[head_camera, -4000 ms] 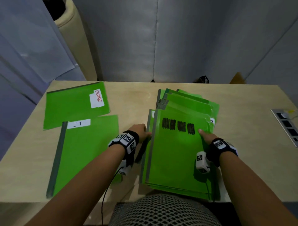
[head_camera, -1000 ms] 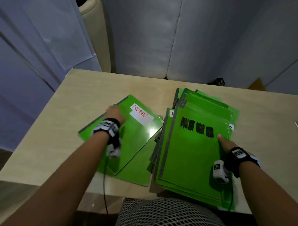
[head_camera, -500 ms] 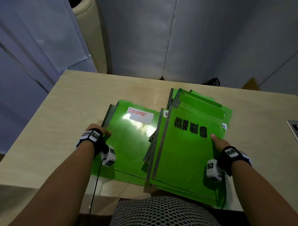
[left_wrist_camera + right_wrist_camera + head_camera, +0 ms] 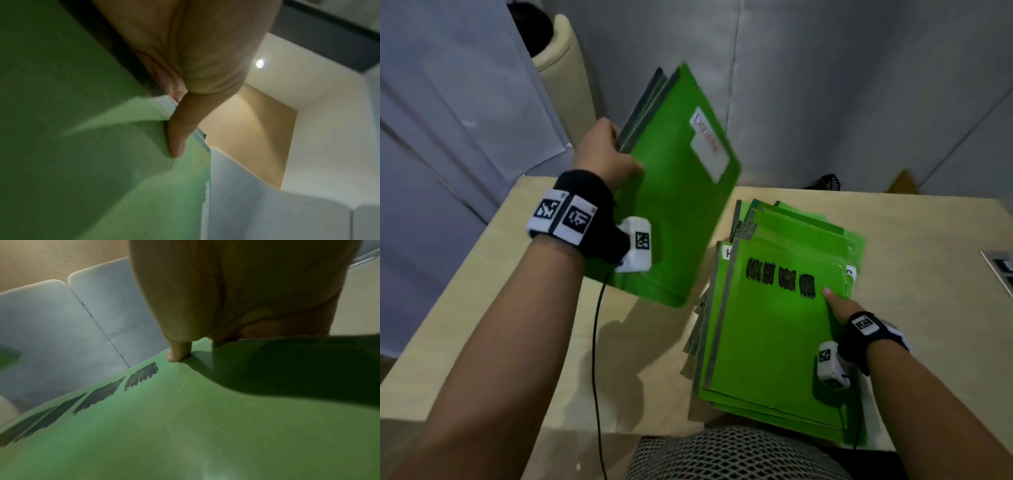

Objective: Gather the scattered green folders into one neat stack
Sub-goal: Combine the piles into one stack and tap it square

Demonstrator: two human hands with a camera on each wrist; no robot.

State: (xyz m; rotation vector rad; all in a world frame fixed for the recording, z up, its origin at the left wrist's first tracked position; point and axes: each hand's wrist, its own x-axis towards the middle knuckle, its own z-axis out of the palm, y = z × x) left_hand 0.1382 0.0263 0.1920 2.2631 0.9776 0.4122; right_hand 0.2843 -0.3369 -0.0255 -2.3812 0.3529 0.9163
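My left hand (image 4: 602, 154) grips the spine edge of two green folders (image 4: 674, 205), the front one bearing a white label with red writing. They are lifted off the table and tilted up, left of the pile. In the left wrist view my thumb (image 4: 180, 129) lies across the green cover (image 4: 82, 146). A loose, fanned stack of green folders (image 4: 767, 335) lies on the table (image 4: 928, 274) at the near right, its top cover marked with black scribbles. My right hand (image 4: 839, 308) holds the stack's right edge, with the thumb (image 4: 179, 352) on the top cover (image 4: 205, 418); its fingers are hidden.
A grey padded wall (image 4: 825, 85) runs behind the table. A socket panel (image 4: 1000, 270) is set into the table's right edge. A small black object (image 4: 828, 183) sits at the far edge. A cable (image 4: 595, 342) hangs from my left wrist over the bare tabletop.
My left hand pulled the two left folders together beside the stack, then lifted them off the table and tipped them upright. My right hand has stayed on the stack.
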